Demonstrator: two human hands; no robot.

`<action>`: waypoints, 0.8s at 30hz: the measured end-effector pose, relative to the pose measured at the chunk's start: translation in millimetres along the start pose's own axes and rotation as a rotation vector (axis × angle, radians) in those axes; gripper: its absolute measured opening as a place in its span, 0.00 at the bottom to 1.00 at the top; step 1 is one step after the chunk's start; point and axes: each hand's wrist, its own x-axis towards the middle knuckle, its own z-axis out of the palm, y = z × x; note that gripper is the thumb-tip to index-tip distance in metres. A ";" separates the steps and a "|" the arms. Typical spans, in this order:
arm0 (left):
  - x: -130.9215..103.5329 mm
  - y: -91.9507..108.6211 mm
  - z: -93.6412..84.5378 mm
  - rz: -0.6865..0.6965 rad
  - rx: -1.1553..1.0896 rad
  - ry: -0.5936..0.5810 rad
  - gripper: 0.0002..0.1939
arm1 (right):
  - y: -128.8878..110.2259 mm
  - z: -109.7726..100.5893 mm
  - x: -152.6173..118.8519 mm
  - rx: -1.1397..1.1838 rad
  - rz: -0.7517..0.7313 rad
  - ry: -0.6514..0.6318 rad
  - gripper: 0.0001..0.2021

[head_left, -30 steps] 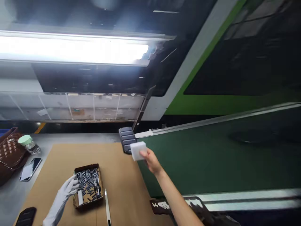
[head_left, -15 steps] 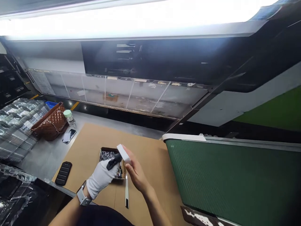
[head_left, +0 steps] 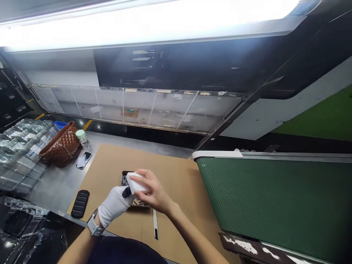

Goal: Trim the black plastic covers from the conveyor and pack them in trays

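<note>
My left hand, in a white glove, is closed around a small black piece; what kind of piece I cannot make out. Bare, my right hand grips a white rectangular block and holds it against the black piece and the gloved fingertips. Both hands are above a shallow dark-rimmed tray of small metallic and dark parts, which they partly hide. A flat white-handled tool with a black end lies on the cardboard just right of the tray.
Cardboard covers the bench. On the left are a black ribbed case, a phone, a jar with a green lid, a brown quilted bag and stacked clear trays. A green conveyor belt runs at the right.
My right hand has moved left over the tray and turned the white block, whose broad face now shows. The black piece is more hidden, and the camera view has shifted slightly.
</note>
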 end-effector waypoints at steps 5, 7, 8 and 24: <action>-0.5 9.8 -8.7 0.026 0.064 0.036 0.12 | 15.8 2.5 -6.6 0.359 0.306 0.103 0.20; 5.7 14.4 -6.5 -0.017 -0.199 0.212 0.11 | 20.2 15.4 -10.5 0.415 0.366 0.230 0.20; 9.2 16.5 -3.8 -0.063 -0.313 0.250 0.11 | 20.8 24.5 -12.1 0.422 0.377 0.296 0.20; 29.0 18.5 0.3 -0.261 -0.542 0.073 0.12 | -0.4 60.4 -10.9 0.349 0.403 0.497 0.13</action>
